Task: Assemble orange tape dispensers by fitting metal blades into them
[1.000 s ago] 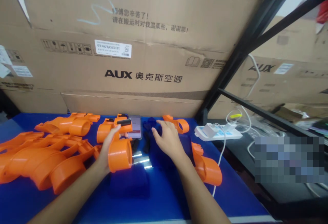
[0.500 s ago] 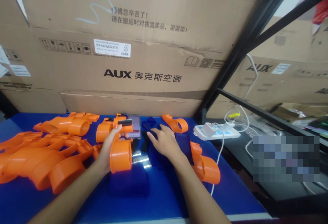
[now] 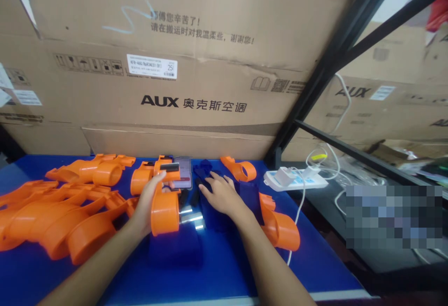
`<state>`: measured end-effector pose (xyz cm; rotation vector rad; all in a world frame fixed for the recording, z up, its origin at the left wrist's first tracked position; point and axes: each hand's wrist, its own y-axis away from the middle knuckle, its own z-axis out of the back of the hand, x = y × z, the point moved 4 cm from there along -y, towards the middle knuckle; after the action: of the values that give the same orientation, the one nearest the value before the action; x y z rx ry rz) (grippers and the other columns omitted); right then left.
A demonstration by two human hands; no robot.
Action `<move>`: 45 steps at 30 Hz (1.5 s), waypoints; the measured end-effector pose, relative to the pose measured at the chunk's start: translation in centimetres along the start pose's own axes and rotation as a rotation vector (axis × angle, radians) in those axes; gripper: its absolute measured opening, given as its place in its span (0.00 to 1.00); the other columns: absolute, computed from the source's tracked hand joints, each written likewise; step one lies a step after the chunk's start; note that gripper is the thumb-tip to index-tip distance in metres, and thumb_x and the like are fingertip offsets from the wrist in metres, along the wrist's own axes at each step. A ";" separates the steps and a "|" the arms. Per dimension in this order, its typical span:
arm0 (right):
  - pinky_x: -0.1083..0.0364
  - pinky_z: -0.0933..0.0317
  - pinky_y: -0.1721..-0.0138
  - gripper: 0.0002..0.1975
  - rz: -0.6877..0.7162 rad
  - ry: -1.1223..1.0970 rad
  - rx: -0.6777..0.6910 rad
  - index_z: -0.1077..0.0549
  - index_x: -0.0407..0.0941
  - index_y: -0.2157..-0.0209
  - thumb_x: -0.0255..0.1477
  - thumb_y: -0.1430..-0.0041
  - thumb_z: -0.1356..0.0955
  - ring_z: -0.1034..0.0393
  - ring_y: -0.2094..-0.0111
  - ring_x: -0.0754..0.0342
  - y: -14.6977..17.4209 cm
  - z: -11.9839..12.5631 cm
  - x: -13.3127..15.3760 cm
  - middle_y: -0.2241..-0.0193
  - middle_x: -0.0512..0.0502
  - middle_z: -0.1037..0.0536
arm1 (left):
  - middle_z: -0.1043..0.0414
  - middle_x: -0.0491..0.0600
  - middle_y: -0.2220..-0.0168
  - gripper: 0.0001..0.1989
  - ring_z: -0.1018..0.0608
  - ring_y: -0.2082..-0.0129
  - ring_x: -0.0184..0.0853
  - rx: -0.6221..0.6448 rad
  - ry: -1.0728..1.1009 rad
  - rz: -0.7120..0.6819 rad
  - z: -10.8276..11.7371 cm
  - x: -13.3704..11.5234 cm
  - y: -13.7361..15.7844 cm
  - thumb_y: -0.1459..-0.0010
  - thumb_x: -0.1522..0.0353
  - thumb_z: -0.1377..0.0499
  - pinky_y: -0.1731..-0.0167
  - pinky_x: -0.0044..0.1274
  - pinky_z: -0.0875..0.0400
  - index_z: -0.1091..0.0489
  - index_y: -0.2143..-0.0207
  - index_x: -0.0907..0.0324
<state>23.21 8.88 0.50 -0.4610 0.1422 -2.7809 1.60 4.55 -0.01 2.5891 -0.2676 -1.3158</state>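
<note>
My left hand point(image 3: 149, 203) is closed round an orange plastic part with a wide ring point(image 3: 165, 215) at its near end and a black strip point(image 3: 170, 168) on its far end. My right hand point(image 3: 224, 196) lies with spread fingers on dark blue pieces point(image 3: 210, 212), perhaps cloth; it grips nothing that I can see. Just beyond my left hand is a phone point(image 3: 186, 168) with a lit screen. Another orange ringed part point(image 3: 280, 229) lies to the right of my right forearm, and a smaller orange part point(image 3: 241, 168) sits beyond my right hand.
Several orange parts point(image 3: 52, 222) are stacked on the left of the blue table point(image 3: 224, 278). A white power strip point(image 3: 297, 179) with plugs and a cable lies at the right edge. Behind stands a large cardboard box point(image 3: 210, 63), beside a black metal frame point(image 3: 308, 96).
My right hand has shifted slightly, its fingers changing their spread over the dark blue pieces. My left hand keeps hold of the orange part, nearly still.
</note>
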 end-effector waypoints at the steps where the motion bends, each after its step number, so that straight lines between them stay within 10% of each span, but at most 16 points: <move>1: 0.38 0.56 0.33 0.24 0.003 0.001 -0.002 0.25 0.39 0.45 0.42 0.29 0.38 0.43 0.31 0.41 0.0 0.0 0.0 0.38 0.28 0.29 | 0.28 0.45 0.78 0.19 0.25 0.82 0.31 0.000 0.004 0.003 0.0 0.0 0.0 0.45 0.54 0.33 0.79 0.21 0.29 0.28 0.71 0.62; 18: 0.44 0.32 0.47 0.16 0.087 -0.345 -0.538 0.24 0.45 0.53 0.22 0.40 0.36 0.26 0.53 0.44 -0.3 3.5 -0.3 0.55 0.39 0.21 | 0.30 0.45 0.81 0.19 0.28 0.86 0.31 0.045 -0.026 0.005 -0.2 0.2 0.3 0.45 0.52 0.35 0.83 0.22 0.33 0.28 0.70 0.60; 37: 0.56 0.31 0.76 0.14 0.066 -1.064 -0.370 0.29 0.49 0.52 0.41 0.34 0.32 0.27 0.74 0.55 1.3 1.2 4.7 0.64 0.48 0.26 | 0.23 0.47 0.73 0.20 0.26 0.83 0.28 0.112 -0.136 -0.144 -1.4 1.0 0.2 0.49 0.56 0.29 0.82 0.20 0.32 0.27 0.64 0.61; 45: 0.53 0.30 0.62 0.13 0.137 -0.918 -0.480 0.27 0.49 0.49 0.37 0.34 0.32 0.26 0.63 0.50 1.5 1.6 4.8 0.61 0.44 0.24 | 0.22 0.48 0.71 0.20 0.23 0.81 0.31 0.112 -0.272 -0.222 -0.9 1.2 0.0 0.46 0.58 0.30 0.81 0.20 0.31 0.28 0.57 0.60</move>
<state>19.85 5.84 3.20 -1.6879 0.5826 -2.1132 3.00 4.38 -0.44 2.5868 -0.1016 -1.7826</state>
